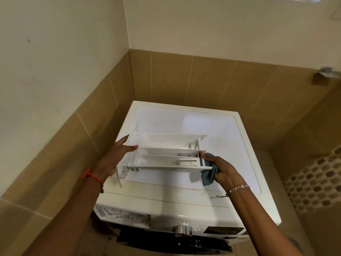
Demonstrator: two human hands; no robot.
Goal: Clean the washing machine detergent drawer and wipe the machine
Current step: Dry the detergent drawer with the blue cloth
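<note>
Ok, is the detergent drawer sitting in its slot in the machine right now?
No, the detergent drawer is out, above the washing machine top between the left hand and right hand, and its slot is empty.

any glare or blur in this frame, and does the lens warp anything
Head view: soft glare on the washing machine top; detergent drawer, cloth, left hand and right hand slightly blurred; tile lines lean and splay from the wide-angle lens.

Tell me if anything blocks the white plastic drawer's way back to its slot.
Nothing visible does. The white plastic detergent drawer is held above the white washing machine's top; the open slot at its front left looks clear.
</note>
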